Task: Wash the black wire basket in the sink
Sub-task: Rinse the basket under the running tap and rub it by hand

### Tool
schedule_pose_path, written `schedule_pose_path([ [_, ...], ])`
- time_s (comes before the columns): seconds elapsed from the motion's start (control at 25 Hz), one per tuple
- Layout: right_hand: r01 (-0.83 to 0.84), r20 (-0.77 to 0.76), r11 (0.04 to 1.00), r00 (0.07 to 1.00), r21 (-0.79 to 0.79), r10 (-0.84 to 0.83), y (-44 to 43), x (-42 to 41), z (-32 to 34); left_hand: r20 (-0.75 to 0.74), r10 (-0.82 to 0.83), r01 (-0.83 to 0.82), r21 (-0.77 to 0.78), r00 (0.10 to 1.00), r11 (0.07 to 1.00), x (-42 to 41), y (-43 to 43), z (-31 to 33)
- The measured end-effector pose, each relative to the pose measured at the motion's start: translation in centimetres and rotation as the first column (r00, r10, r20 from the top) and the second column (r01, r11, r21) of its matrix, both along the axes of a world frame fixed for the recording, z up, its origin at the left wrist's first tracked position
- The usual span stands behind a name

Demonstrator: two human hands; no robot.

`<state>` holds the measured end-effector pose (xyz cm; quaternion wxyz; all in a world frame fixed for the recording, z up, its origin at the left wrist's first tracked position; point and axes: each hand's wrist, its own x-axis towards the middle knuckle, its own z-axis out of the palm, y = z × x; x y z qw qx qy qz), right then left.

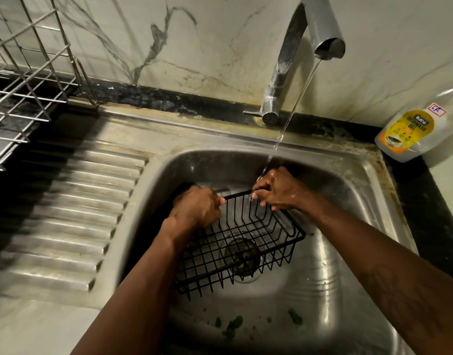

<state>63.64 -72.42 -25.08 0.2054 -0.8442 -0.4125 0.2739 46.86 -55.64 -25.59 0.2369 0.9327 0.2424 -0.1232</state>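
Observation:
The black wire basket [248,242] sits tilted inside the steel sink [348,252], over the drain. My left hand [197,210] grips its far left corner. My right hand [279,192] grips the far right part of the rim, fingers curled round the top wire. A thin stream of water [289,121] runs from the chrome tap [297,55] and lands on my right hand's fingers.
A ribbed draining board [74,213] lies left of the sink, with a steel wire dish rack [28,80] behind it. A dishwash gel bottle [412,134] lies on the dark counter at the right. Green scraps [233,326] lie on the sink bottom near me.

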Motion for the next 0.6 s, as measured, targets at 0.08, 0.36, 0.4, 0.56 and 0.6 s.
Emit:
schedule_pose_path([
  [0.08,-0.065,0.096,0.997,0.993,-0.044,0.069,-0.3,0.3,-0.1,0.043,-0.009,0.007,0.046,0.999,0.999,0.3,-0.2,0.1],
  [0.36,0.139,0.238,0.99,0.961,0.013,-0.139,-2.0,0.7,-0.2,0.211,-0.113,0.067,0.212,0.971,0.975,1.1,-0.9,-1.0],
  [0.4,0.135,0.237,0.991,0.962,0.014,-0.135,-2.5,0.9,-0.1,0.238,-0.118,0.077,0.173,0.964,0.982,1.2,-0.9,-1.1],
  [0.56,0.105,0.245,0.991,0.966,-0.079,-0.083,-3.8,1.6,0.3,0.313,0.042,-0.087,0.132,0.949,0.987,0.2,-0.5,-0.3],
  [0.6,0.106,0.264,0.99,0.961,-0.093,-0.078,-3.9,1.4,0.5,0.296,0.15,-0.206,0.166,0.943,0.964,-0.3,-0.4,-0.1],
])
